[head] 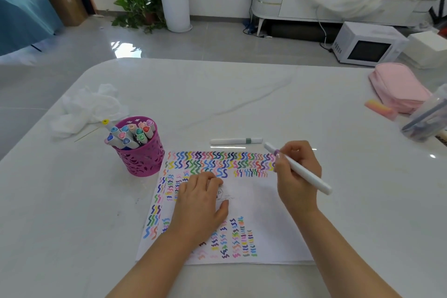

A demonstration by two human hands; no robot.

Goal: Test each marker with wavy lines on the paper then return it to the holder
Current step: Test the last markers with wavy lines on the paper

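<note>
A white sheet of paper (pixel 261 203) lies on the table, its edges filled with many coloured wavy lines. My left hand (pixel 202 203) rests flat on the paper, fingers together. My right hand (pixel 296 176) grips a white marker (pixel 307 173) with a purple band, held slanted over the paper's top right corner. A second white marker (pixel 235 141) with a green band lies on the table just beyond the paper. The magenta mesh holder (pixel 142 157) stands left of the paper, packed with several capped markers.
Crumpled white tissue (pixel 89 109) lies behind the holder. At the right edge sit a pink pouch (pixel 399 87), a pink-yellow eraser (pixel 379 109) and a clear case of pens (pixel 425 121). The white marble table (pixel 242 94) spans the view.
</note>
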